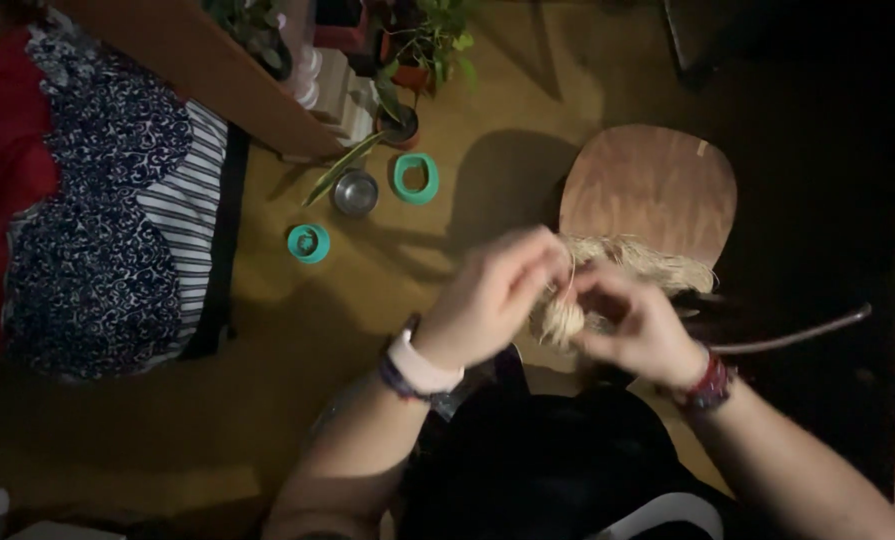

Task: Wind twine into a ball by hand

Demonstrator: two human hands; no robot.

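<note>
Because both hands work the same small piece, the fibre bundle (559, 322) sits pinched between them just above the person's lap, close to the body where the fingers can control it. Its loose pale strands (647, 262) trail up and away over the wooden stool seat (657, 185), which seems to serve as a rest that keeps them off the floor. The left hand (492, 295) closes its grip on the top of the bundle, fingertips together on a thin strand; the right hand (632, 325) clamps the bundle from the other side, fingers curled over it. Motion blur and dim light hide the fingertips, so how the strand is wound cannot be told. Each wrist wears a band, pale on the left (422, 365), dark and beaded on the right (709, 382). A thin dark rod (797, 333) runs out to the right, its near end lost behind the right hand. Farther off on the yellow floor (297, 330) lie a teal lid (308, 243), a metal bowl (355, 192) and a teal ring (415, 178), near potted plants (417, 50) cut off by the top edge. Patterned cloth (97, 220) fills the left side.
</note>
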